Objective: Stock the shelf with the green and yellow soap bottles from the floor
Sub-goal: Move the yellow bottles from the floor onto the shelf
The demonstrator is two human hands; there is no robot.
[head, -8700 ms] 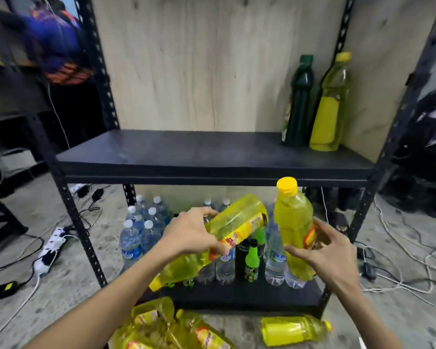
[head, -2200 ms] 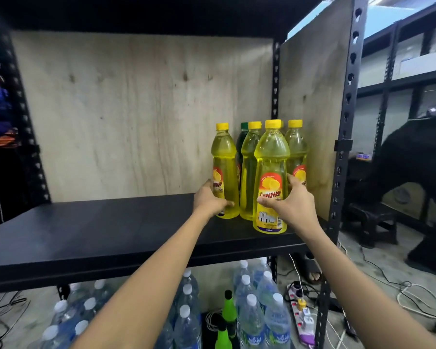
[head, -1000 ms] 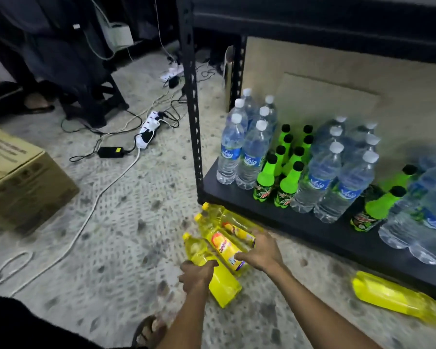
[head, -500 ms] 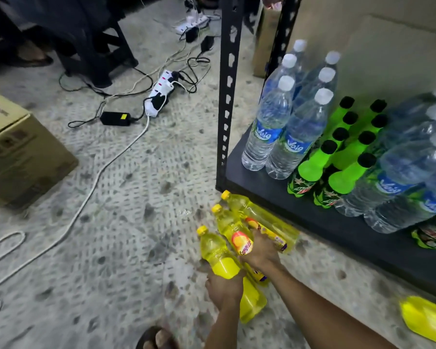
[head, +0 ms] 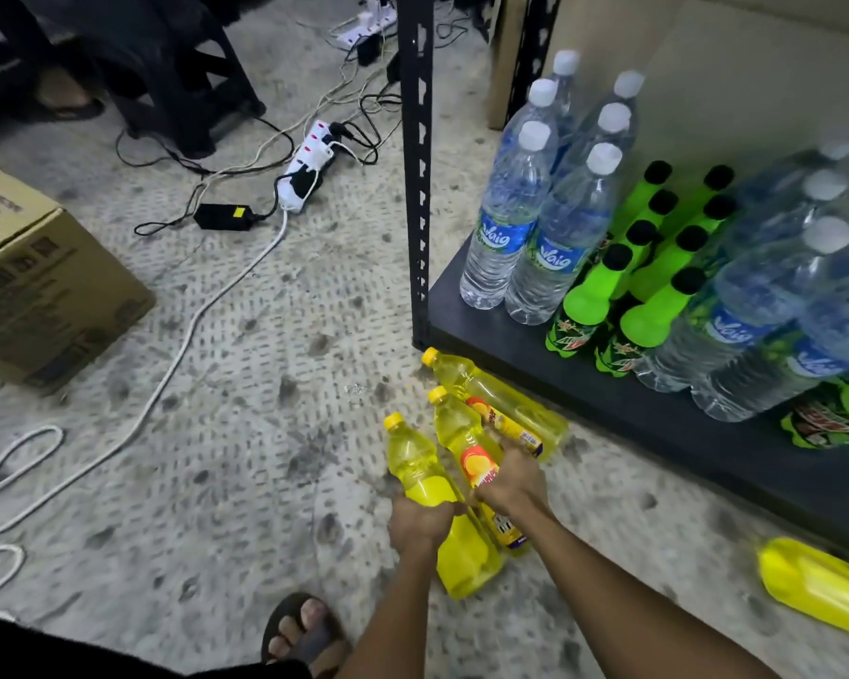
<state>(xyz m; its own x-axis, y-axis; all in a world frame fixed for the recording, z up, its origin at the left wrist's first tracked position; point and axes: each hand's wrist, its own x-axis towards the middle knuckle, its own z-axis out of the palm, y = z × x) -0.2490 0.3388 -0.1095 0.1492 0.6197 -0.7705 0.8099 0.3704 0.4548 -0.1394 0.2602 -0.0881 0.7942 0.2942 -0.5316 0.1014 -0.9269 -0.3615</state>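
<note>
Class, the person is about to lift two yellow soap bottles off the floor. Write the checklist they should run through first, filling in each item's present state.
1. Left hand wrapped around the left yellow bottle: ok.
2. Right hand closed on the middle yellow bottle: ok.
3. Caps on both held bottles: ok.
4. Third yellow bottle lies clear of the lift: not ok, it touches the right hand.
5. Foot clear of the bottles: ok.
6. Room on the upper shelf: cannot tell, out of view.

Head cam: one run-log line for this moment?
stage: floor pickup | left hand: gripping near yellow bottle | right hand: gripping middle bottle | third bottle: lying by shelf | fourth bottle: lying right
</note>
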